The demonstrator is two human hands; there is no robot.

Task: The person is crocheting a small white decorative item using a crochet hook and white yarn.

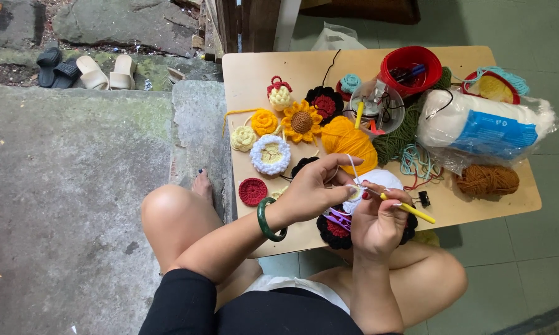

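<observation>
Two hands meet: left hand (pixel 313 186) pinches white crochet piece (pixel 356 193), right hand (pixel 379 220) grips yellow hook (pixel 416 213)

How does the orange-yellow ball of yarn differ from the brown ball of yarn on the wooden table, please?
The orange-yellow ball of yarn is bright, larger and lies mid-table by the left hand; the brown ball of yarn is dull, flatter and lies near the table's right edge, beyond the right hand. Both rest on the wooden table.

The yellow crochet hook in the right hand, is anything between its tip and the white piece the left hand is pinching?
Nothing visible. The right hand holds the yellow crochet hook with its tip right at the small white crochet piece pinched by the left hand. Only the white yarn strand rises from that spot, and the fingers hide the exact contact.
</observation>
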